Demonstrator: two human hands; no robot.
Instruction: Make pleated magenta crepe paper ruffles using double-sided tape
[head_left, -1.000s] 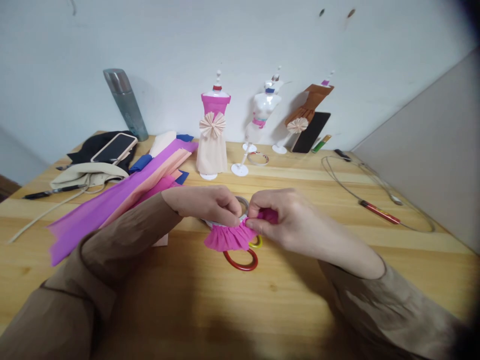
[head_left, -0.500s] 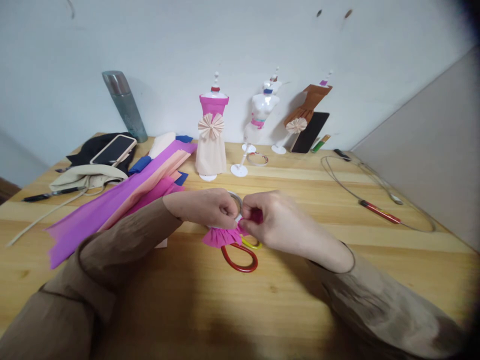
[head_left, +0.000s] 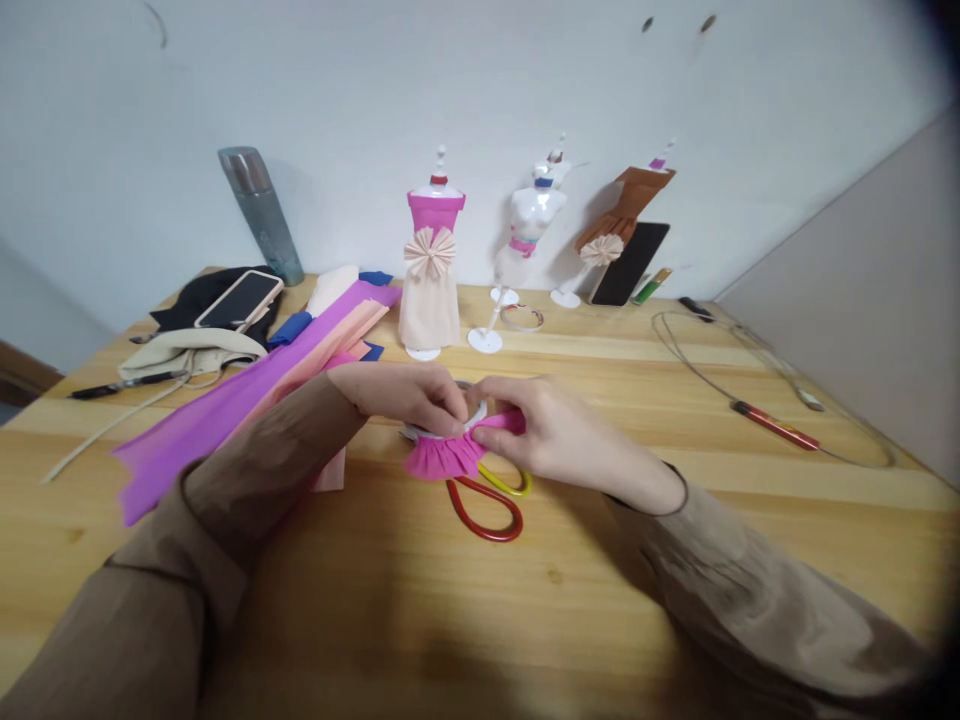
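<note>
Pleats of pink crepe paper point(head_left: 444, 460) fan out below my hands, gathered along a whitish strip point(head_left: 475, 416) that looks like tape. My left hand point(head_left: 409, 395) is closed, its fingertips pressing the gathered edge. With thumb and forefinger, my right hand point(head_left: 536, 420) pinches the ungathered end of the same pink paper. Under the ruffle lie scissors, with a red handle loop point(head_left: 487, 512) and a yellow one point(head_left: 517, 484) showing; their blades are hidden. Just behind the fingers, a ring-shaped thing is mostly covered.
Small dress forms stand at the back, one in a pink-and-cream dress point(head_left: 431, 290), one leaning in brown point(head_left: 626, 205). Purple paper point(head_left: 247, 385), a phone point(head_left: 240, 300) and a bottle point(head_left: 262, 215) are at left. A cable with a red tube point(head_left: 780, 427) lies right.
The fingers of my right hand have shifted along the pink paper, and more of the whitish strip shows. My left fingers have lowered onto the pleats. The whole view has shifted slightly.
</note>
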